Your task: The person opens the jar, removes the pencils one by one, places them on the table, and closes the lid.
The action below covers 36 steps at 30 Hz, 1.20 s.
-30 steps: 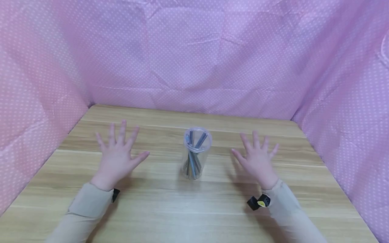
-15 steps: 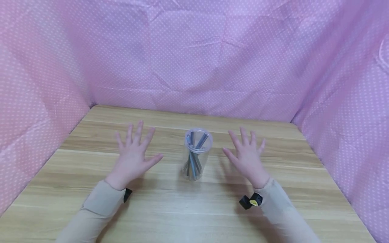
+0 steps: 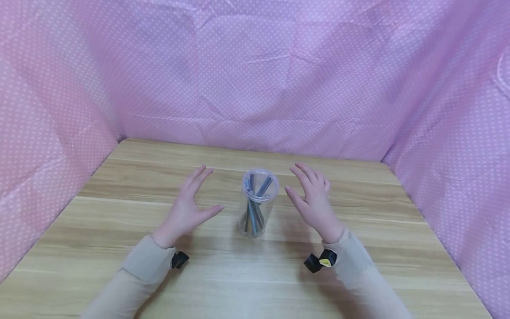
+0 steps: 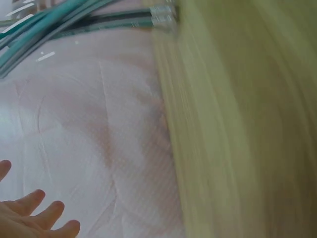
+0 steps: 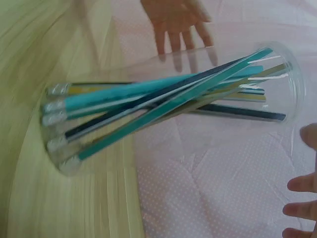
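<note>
A tall clear plastic cup (image 3: 260, 199) stands upright in the middle of the table, holding several thin pencil-like sticks (image 5: 163, 101) in teal, dark blue and gold. They lean crosswise inside it, with silvery ends at the base. My left hand (image 3: 185, 210) is to the left of the cup, apart from it, thumb and fingers spread towards it. On the other side my right hand (image 3: 314, 199) faces the cup with bent, parted fingers, its thumb tip close to the rim. Neither hand holds anything. In the left wrist view, part of the sticks (image 4: 49, 29) shows at the top.
The wood-grain table (image 3: 247, 283) reaches back to a pink cloth (image 3: 255, 75) with white dots, which hangs behind it and along both sides. A small black camera (image 3: 180, 259) is on the left wrist, another black camera (image 3: 318, 260) on the right.
Both hands have moved inward towards the cup, the left to the right and the right to the left. Their widely spread fingers have turned inward and drawn closer together. The cup stays put.
</note>
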### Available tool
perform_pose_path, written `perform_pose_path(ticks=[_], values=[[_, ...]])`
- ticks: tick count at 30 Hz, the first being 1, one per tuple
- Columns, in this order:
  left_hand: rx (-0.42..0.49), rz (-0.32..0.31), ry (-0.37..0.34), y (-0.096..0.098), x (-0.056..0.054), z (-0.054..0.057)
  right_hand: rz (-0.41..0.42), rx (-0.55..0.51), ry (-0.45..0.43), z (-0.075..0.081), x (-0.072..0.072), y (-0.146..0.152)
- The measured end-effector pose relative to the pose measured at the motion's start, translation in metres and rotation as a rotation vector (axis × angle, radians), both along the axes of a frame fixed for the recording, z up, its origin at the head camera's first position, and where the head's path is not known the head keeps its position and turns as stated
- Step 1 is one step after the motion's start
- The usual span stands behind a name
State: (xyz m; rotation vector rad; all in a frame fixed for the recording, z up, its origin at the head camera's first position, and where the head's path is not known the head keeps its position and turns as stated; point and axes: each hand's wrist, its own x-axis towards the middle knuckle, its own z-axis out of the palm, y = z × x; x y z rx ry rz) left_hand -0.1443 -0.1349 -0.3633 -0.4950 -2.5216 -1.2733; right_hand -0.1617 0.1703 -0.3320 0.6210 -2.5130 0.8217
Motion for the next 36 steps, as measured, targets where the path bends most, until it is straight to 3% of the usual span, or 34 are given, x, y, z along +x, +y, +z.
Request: perform_pose_path(ticks=[7,13,16,19,30,36], values=[[0.316,-0.176,-0.196,0.02,-0.001,-0.001,0.164,-0.2,-0.101,0.003,0.0,-0.012],[0.479,-0.352,-0.238,0.034,-0.005,-0.009,0.249,-0.318,-0.255,0.008,0.0,-0.018],[0.513,-0.39,-0.255,0.039,-0.007,-0.011,0.262,-0.346,-0.304,0.009,0.0,-0.02],[0.516,-0.392,-0.271,0.043,-0.008,-0.014,0.249,-0.351,-0.325,0.011,0.0,-0.023],[0.519,-0.419,-0.371,0.062,-0.011,-0.017,0.262,-0.349,-0.311,0.011,0.001,-0.036],[0.483,-0.445,-0.355,0.068,-0.012,-0.019,0.243,-0.35,-0.315,0.013,0.003,-0.042]])
